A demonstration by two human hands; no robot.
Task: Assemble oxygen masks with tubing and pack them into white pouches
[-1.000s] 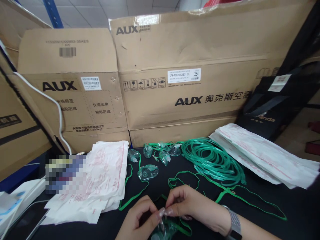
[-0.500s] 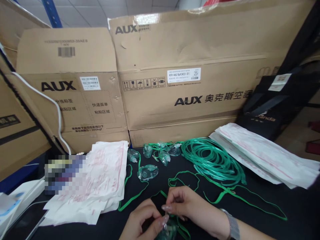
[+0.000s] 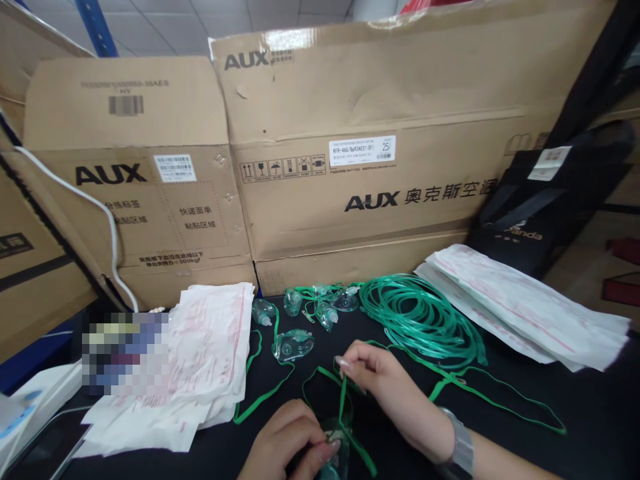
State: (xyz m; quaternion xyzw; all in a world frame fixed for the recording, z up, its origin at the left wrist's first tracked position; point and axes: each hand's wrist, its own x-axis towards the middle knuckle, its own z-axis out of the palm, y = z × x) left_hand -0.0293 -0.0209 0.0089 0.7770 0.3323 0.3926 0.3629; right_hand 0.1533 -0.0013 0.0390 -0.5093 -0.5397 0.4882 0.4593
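At the bottom middle my left hand (image 3: 295, 440) pinches the edge of a clear green oxygen mask (image 3: 341, 459), which is partly hidden behind the fingers. Above it and to the right, my right hand (image 3: 375, 370) holds a green elastic strap (image 3: 343, 400) between thumb and fingers. The strap runs taut from those fingertips down to the mask. Its other part loops to the left and hangs past the mask's right side. Farther back lie several more clear masks, among them a mask (image 3: 294, 345) on its side with its own green strap (image 3: 267, 402).
A coil of green tubing (image 3: 420, 320) lies behind my right hand. White printed packets are stacked at left (image 3: 215, 360) and right (image 3: 520, 310). Cardboard boxes (image 3: 360, 220) wall off the back. A black bag (image 3: 520, 213) stands at the right, a phone (image 3: 47, 443) at the left.
My right hand has moved up and away from my left hand, drawing the green strap up from the mask. My left hand has stayed at the mask. The view has shifted slightly.
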